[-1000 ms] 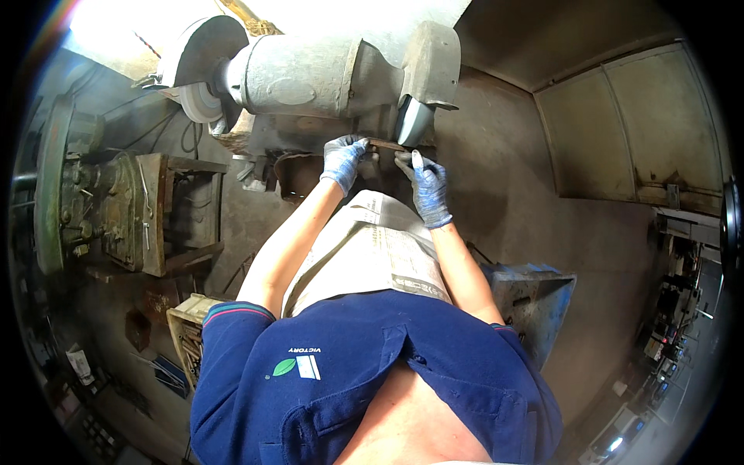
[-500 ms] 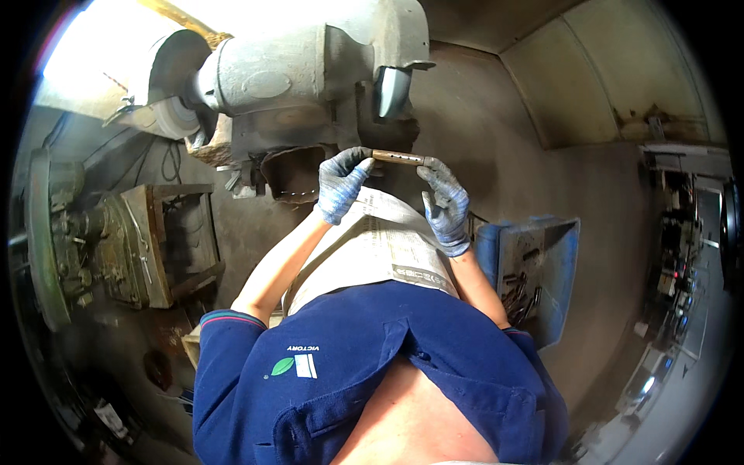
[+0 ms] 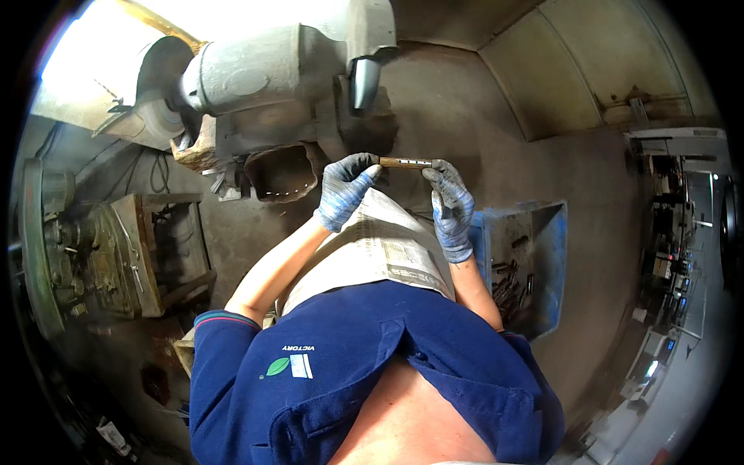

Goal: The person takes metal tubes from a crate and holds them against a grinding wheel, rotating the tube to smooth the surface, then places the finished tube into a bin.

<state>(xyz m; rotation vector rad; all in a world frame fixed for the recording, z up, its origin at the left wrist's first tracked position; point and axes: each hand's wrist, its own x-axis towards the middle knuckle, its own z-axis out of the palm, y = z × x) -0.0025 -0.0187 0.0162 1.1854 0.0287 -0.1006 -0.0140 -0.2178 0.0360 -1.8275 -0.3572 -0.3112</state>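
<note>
A short, narrow brownish metal bar with a row of several small slots is held level in front of me, below the bench grinder. Light shows through its slots. My left hand, in a blue and grey work glove soiled dark at the fingers, pinches the bar's left end between thumb and fingertips. At its right end, my right hand, gloved alike, grips with thumb and forefinger; the other fingers are curled. The bar is apart from the grinder's right wheel.
Ahead stands the grey bench grinder, with its left wheel and a dark metal pan beneath. A blue bin with several metal pieces sits to my right. Old machinery stands left. A pale printed sheet covers my lap.
My view has shifted, so the grinder and bin sit farther left in it. The bar has tilted slightly and its slots look brighter. Both hands keep their hold.
</note>
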